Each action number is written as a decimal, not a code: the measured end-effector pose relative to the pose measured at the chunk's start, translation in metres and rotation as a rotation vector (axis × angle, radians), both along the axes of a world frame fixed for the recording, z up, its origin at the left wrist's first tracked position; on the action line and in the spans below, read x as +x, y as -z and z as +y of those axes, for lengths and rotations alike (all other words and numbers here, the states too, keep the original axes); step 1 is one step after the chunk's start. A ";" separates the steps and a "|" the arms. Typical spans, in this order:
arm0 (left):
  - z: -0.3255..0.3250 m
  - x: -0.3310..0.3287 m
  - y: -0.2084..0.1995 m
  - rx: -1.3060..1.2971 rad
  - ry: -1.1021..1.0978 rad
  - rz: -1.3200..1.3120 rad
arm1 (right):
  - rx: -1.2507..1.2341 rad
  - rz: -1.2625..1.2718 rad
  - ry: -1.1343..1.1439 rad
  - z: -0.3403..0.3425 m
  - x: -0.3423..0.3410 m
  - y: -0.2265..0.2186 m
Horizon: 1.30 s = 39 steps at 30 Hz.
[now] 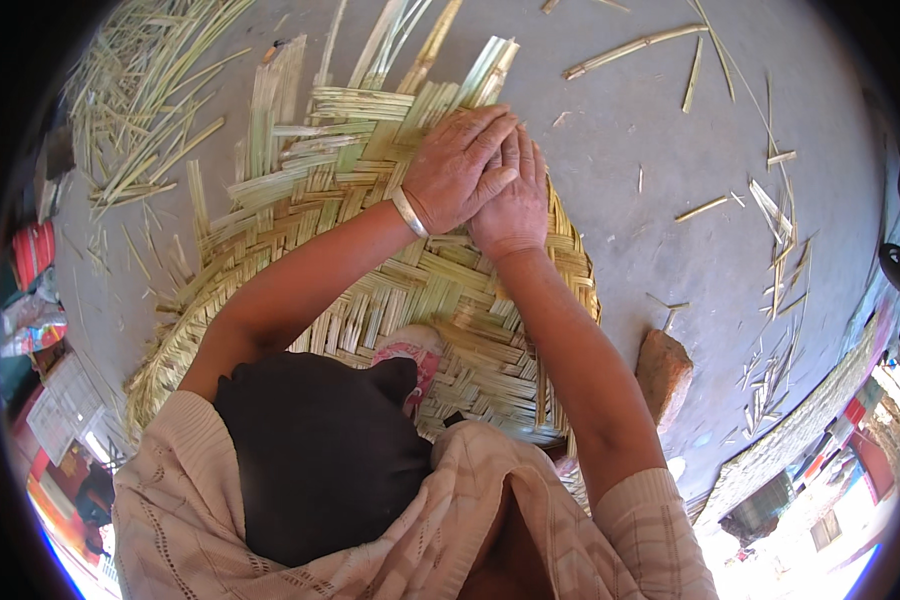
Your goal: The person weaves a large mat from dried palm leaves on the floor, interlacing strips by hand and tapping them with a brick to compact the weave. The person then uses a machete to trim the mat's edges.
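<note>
A large woven mat (420,290) of pale green and straw-coloured flat strips spreads beneath my arms, its right edge curving upward. My left hand (455,165), with a silver bangle (409,212) at the wrist, lies on the mat's upper right part, fingers stretched forward. My right hand (510,205) rests flat on the weave by the right edge, its fingers extended. The left thumb and fingers overlap part of the right hand. Loose strip ends (488,72) stick out past the weave just beyond my hands. What lies under both palms is hidden.
A heap of cut strips (140,100) lies on the grey floor at the far left. Stray pieces, including a longer stalk (635,50), are scattered to the right. A reddish stone (663,375) sits near my right forearm. My pink patterned shoe (415,355) is on the mat.
</note>
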State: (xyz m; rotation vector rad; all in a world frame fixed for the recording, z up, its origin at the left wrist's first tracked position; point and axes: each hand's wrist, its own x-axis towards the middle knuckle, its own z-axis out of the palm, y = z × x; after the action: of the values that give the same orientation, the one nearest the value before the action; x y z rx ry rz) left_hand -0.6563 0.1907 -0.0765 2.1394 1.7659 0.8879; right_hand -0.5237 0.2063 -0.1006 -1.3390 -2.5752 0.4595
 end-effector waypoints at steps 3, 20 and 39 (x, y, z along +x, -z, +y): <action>0.000 0.001 0.013 -0.142 0.053 -0.108 | 0.005 0.128 0.029 0.002 0.002 -0.001; -0.006 0.033 0.005 -0.413 -0.019 0.556 | -0.439 0.935 0.573 0.029 0.014 -0.003; -0.012 0.039 0.017 -0.387 -0.078 0.487 | -0.493 0.197 -0.132 -0.047 0.164 -0.071</action>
State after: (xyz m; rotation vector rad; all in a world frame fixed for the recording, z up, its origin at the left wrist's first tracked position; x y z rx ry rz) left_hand -0.6171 0.1784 -0.0938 2.1437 2.0375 0.0091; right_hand -0.3601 0.1589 -0.0298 -1.1765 -2.4826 1.2477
